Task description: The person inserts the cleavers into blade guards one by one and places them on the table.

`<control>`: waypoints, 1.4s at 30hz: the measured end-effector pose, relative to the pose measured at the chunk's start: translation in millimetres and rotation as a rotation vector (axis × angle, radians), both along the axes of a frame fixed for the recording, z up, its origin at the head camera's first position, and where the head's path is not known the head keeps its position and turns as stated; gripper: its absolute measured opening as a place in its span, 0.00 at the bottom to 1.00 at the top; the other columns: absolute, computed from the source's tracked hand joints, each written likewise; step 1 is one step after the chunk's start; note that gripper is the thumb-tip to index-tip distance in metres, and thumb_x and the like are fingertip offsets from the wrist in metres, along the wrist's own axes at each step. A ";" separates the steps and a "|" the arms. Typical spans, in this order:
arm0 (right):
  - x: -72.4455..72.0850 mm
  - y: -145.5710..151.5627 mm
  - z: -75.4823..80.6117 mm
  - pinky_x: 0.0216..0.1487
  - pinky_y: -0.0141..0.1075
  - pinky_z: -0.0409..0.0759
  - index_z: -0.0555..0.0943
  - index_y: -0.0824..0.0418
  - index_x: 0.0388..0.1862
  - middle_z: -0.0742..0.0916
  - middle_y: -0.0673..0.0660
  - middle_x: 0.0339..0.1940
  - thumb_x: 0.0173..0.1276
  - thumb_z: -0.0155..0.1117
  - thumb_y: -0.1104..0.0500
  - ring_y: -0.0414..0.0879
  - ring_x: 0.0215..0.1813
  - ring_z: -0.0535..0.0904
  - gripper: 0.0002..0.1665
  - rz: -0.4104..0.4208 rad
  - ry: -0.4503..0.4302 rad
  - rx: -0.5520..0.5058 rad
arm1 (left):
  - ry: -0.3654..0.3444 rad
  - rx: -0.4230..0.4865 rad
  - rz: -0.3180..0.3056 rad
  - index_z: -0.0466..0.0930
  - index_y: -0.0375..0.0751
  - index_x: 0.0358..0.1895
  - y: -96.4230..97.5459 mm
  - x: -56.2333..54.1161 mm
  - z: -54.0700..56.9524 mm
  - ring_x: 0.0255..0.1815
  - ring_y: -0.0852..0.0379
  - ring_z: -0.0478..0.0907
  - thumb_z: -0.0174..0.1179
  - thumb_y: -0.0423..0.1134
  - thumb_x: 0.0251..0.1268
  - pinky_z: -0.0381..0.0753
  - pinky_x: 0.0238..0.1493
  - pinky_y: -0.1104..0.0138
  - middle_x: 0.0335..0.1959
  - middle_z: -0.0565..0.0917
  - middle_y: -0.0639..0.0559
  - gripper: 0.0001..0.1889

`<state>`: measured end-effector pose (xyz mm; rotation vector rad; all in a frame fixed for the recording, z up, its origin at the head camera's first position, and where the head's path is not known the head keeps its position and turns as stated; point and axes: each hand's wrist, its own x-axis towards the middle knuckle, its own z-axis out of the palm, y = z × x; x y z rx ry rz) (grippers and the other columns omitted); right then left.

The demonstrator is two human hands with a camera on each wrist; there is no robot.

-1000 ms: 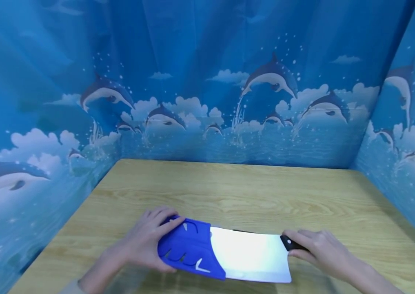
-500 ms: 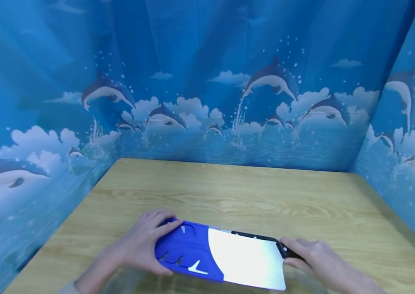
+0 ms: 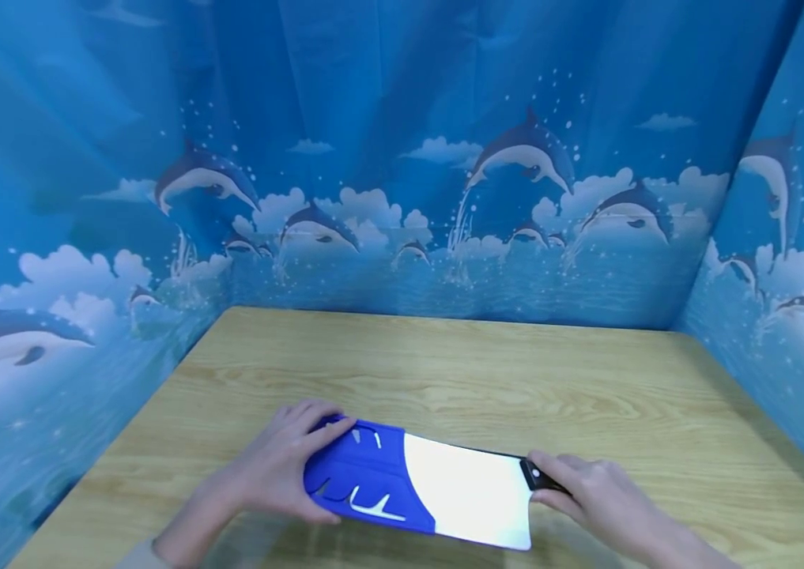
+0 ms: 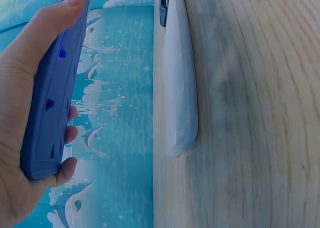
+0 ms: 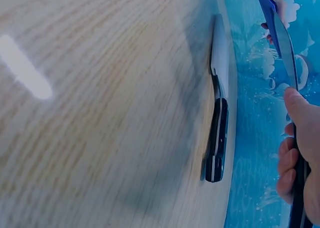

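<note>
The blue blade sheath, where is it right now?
In the head view the blue blade sheath sits low and left of centre over the wooden table, covering the cleaver tip, gripped by the left hand.

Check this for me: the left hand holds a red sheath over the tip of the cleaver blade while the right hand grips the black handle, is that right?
Not quite: the sheath is blue, not red, as the head view shows. The rest holds: the left hand holds it over the tip end of the cleaver blade, and the right hand grips the black handle.
</note>
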<state>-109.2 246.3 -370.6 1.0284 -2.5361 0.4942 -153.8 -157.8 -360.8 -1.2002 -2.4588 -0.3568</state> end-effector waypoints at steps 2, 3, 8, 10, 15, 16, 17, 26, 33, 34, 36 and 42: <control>-0.5 -1.7 -0.8 0.22 0.21 0.71 0.78 0.60 0.47 0.83 0.47 0.29 0.59 0.66 0.53 0.28 0.27 0.74 0.19 0.000 0.002 0.001 | 0.006 0.002 0.001 0.70 0.47 0.64 -0.5 -0.2 -1.0 0.54 0.51 0.67 0.68 0.72 0.24 0.70 0.43 0.54 0.54 0.71 0.50 0.54; -0.5 -2.4 -1.2 0.21 0.21 0.70 0.78 0.60 0.47 0.83 0.47 0.29 0.59 0.66 0.53 0.27 0.27 0.73 0.18 0.001 -0.002 0.003 | 0.009 0.005 -0.001 0.70 0.47 0.64 -0.8 -0.4 -1.5 0.54 0.51 0.67 0.69 0.71 0.23 0.70 0.43 0.54 0.54 0.71 0.50 0.54; 1.6 -4.7 -0.3 0.20 0.23 0.71 0.78 0.62 0.47 0.84 0.49 0.29 0.62 0.62 0.52 0.27 0.27 0.73 0.19 -0.016 -0.073 0.014 | 0.001 0.004 0.000 0.70 0.48 0.63 -3.1 -0.1 -4.4 0.55 0.51 0.67 0.69 0.71 0.24 0.70 0.44 0.53 0.54 0.71 0.51 0.54; 2.6 -5.8 0.9 0.21 0.24 0.72 0.78 0.63 0.48 0.84 0.50 0.30 0.63 0.61 0.51 0.27 0.27 0.74 0.20 -0.028 -0.108 0.023 | -0.012 0.004 0.006 0.70 0.48 0.63 -3.6 0.4 -5.5 0.55 0.51 0.67 0.69 0.71 0.24 0.70 0.44 0.53 0.54 0.71 0.51 0.54; 2.6 -12.3 2.3 0.24 0.25 0.75 0.78 0.63 0.51 0.85 0.53 0.34 0.64 0.59 0.49 0.31 0.31 0.78 0.23 -0.046 -0.146 0.039 | -0.064 -0.009 0.014 0.69 0.50 0.64 1.4 1.0 -7.0 0.56 0.51 0.67 0.67 0.72 0.28 0.70 0.48 0.50 0.55 0.71 0.52 0.53; 1.9 -13.7 1.8 0.24 0.26 0.76 0.78 0.63 0.51 0.86 0.53 0.34 0.64 0.59 0.48 0.32 0.31 0.78 0.23 -0.047 -0.151 0.042 | -0.077 -0.011 0.014 0.68 0.51 0.65 3.2 1.0 -7.1 0.56 0.51 0.67 0.67 0.72 0.29 0.70 0.48 0.49 0.55 0.71 0.52 0.52; 1.2 -15.3 1.4 0.24 0.26 0.76 0.78 0.63 0.51 0.86 0.53 0.34 0.64 0.59 0.48 0.33 0.31 0.79 0.23 -0.047 -0.151 0.042 | -0.090 -0.014 0.014 0.68 0.51 0.65 5.2 1.0 -7.1 0.56 0.51 0.66 0.66 0.72 0.30 0.70 0.48 0.49 0.55 0.71 0.52 0.52; -2.1 -19.0 -6.2 0.21 0.26 0.72 0.78 0.60 0.47 0.84 0.50 0.30 0.62 0.61 0.49 0.30 0.28 0.76 0.19 -0.031 -0.081 0.026 | -0.062 -0.017 0.007 0.69 0.50 0.64 9.5 -0.7 -8.7 0.55 0.52 0.66 0.67 0.72 0.27 0.70 0.46 0.52 0.55 0.71 0.51 0.53; -2.2 -20.9 -6.2 0.19 0.24 0.68 0.78 0.62 0.48 0.84 0.50 0.30 0.62 0.62 0.51 0.28 0.25 0.71 0.19 -0.014 -0.068 0.005 | -0.071 -0.001 0.009 0.70 0.49 0.64 7.7 -0.8 -10.9 0.55 0.52 0.66 0.68 0.72 0.26 0.70 0.45 0.52 0.54 0.72 0.51 0.52; -2.3 -21.5 -5.3 0.20 0.25 0.70 0.78 0.62 0.48 0.85 0.51 0.31 0.63 0.61 0.51 0.29 0.26 0.73 0.20 -0.019 -0.076 0.005 | -0.087 0.002 0.015 0.70 0.50 0.64 8.0 -0.5 -10.6 0.55 0.52 0.66 0.68 0.71 0.27 0.70 0.45 0.52 0.54 0.71 0.51 0.52; -2.1 -23.8 -3.8 0.22 0.26 0.73 0.79 0.62 0.49 0.85 0.52 0.32 0.63 0.60 0.49 0.33 0.28 0.77 0.21 -0.038 -0.085 0.022 | -0.118 -0.007 0.024 0.69 0.51 0.64 10.4 -0.3 -9.7 0.56 0.52 0.66 0.67 0.72 0.28 0.70 0.47 0.51 0.55 0.71 0.52 0.51; -7.2 -38.1 -5.5 0.21 0.28 0.73 0.78 0.55 0.41 0.83 0.46 0.28 0.60 0.63 0.47 0.33 0.28 0.76 0.16 -0.054 0.021 0.030 | -0.199 -0.037 0.033 0.68 0.51 0.65 26.3 0.0 -6.0 0.58 0.51 0.65 0.66 0.72 0.32 0.66 0.54 0.46 0.58 0.69 0.51 0.51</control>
